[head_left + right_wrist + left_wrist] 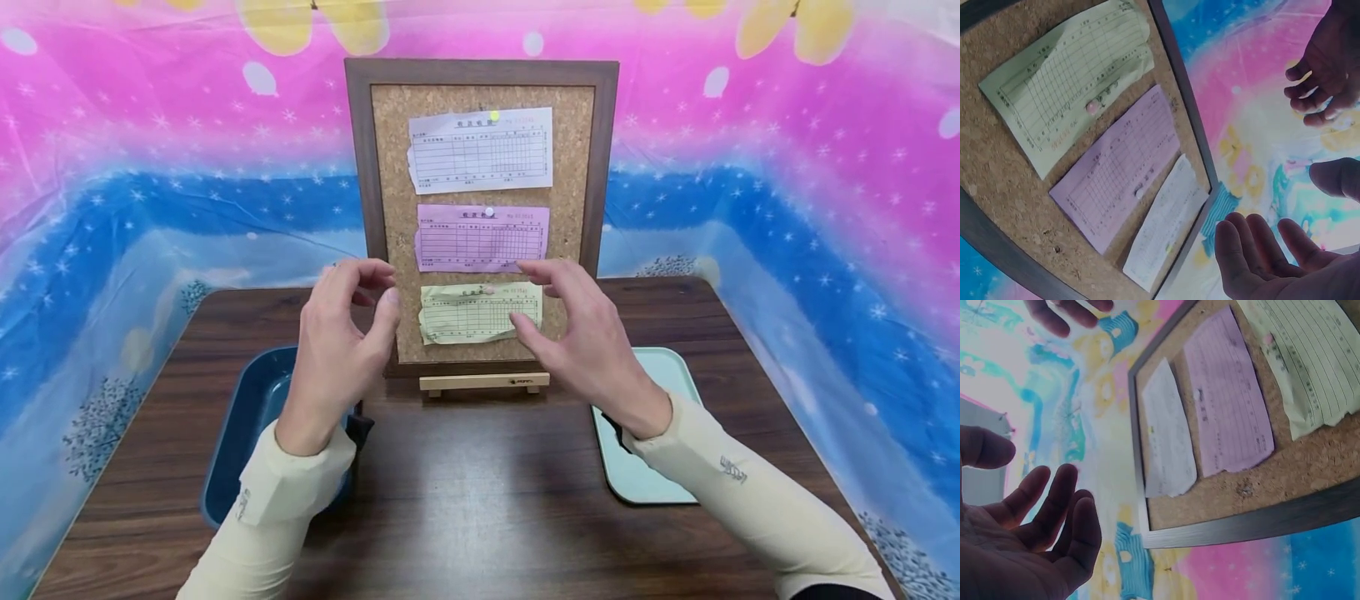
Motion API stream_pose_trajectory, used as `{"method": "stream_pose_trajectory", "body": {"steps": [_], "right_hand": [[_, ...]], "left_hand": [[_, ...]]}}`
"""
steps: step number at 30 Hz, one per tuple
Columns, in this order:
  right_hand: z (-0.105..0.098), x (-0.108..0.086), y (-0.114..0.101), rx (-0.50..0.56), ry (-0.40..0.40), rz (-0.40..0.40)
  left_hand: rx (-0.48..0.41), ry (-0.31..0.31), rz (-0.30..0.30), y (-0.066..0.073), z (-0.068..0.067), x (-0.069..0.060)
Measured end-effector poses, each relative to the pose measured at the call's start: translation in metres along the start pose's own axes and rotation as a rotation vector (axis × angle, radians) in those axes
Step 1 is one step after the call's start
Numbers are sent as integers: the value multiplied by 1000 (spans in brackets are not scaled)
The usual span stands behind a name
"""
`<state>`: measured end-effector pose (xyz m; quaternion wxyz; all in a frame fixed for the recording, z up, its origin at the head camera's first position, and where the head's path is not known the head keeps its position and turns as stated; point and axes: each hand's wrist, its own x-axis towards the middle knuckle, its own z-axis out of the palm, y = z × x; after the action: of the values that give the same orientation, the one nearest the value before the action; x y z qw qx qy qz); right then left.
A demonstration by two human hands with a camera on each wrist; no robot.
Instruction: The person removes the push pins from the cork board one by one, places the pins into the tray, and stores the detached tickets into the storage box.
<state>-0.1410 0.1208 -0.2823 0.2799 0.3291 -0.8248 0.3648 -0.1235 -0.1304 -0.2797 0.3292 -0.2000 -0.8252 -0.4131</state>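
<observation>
A framed cork board [577, 167] leans on a small wooden easel [484, 383]. Three printed receipt slips hang on it: a white slip [480, 154] under a yellow pushpin [494, 116], a pink slip [480, 242] under a white pushpin [489, 212], and a yellow-green slip [480, 317] under a pink pushpin [489, 289]. My left hand [337, 350] hovers before the board's lower left side, fingers loosely bent around nothing. On the other side, my right hand [588, 342] hovers near the yellow-green slip, also holding nothing. In the wrist views both hands appear apart from the board.
A dark blue tray [225, 450] lies on the wooden table [480, 500] at the left, partly behind my left arm. At the right is a mint green tray [645, 483], partly covered by my right forearm. A patterned cloth [150, 125] encloses the table's back and sides.
</observation>
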Motion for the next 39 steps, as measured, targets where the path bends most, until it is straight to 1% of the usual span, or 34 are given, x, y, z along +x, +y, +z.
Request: {"method": "stream_pose_trajectory", "body": {"steps": [2,4,7,9,13,17,19,23,26,30,34,37,39], "right_hand": [[0,4,1,-1,-1,-6],[0,8,4,4,-1,8],[3,17,12,-1,4,54],[5,22,17,-11,-1,91],[8,30,26,-28,-6,127],[8,36,29,-34,-3,135],[8,39,30,-34,-6,139],[11,51,36,-1,-6,164],[13,64,46,9,-9,192],[15,76,55,-15,-30,201],[16,86,58,-36,-61,210],[15,95,57,-61,-80,221],[13,102,56,-77,-75,213]], "left_hand": [[-1,23,-16,-4,0,4],[-7,32,-49,-11,2,8],[-23,31,-106,-22,7,13],[-32,23,-131,-29,10,15],[-40,-8,-134,-37,18,20],[-35,-33,-121,-39,21,29],[-22,-34,-113,-39,22,34],[1,-7,-109,-39,23,45],[18,21,-113,-42,25,53],[36,43,-126,-48,29,60],[54,53,-142,-55,32,65],[79,56,-159,-59,34,73],[98,61,-165,-60,36,80]]}}
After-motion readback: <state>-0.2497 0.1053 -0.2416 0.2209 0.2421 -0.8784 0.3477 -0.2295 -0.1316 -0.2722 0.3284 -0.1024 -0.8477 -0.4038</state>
